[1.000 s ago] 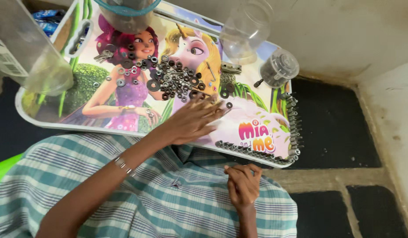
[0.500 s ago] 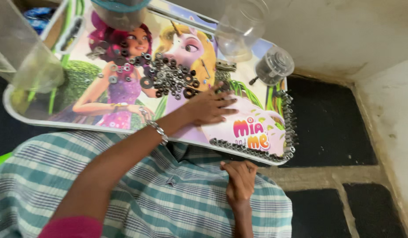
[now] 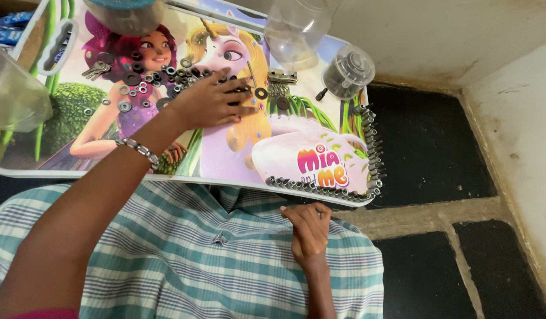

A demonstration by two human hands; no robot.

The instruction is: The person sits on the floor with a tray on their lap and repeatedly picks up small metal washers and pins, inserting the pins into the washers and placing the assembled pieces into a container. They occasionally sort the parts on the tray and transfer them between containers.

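We are spreading our open left hand [image 3: 211,100] over the loose washers [image 3: 161,77] upper left; bolts [image 3: 326,188] are lining the tray [image 3: 237,171] edge, right hand [image 3: 308,227] clenching loosely.

I see the left hand [image 3: 211,103] spread flat over a heap of dark metal washers and nuts [image 3: 167,77] on the colourful cartoon-printed lap tray [image 3: 237,159]. The right hand [image 3: 308,230] rests curled against the teal checked shirt [image 3: 196,248], below the tray's edge.

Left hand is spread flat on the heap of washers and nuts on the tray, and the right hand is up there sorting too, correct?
Not quite. The left hand does lie flat on the washers and nuts on the tray, but the head view shows the right hand off the tray, resting against the checked shirt.
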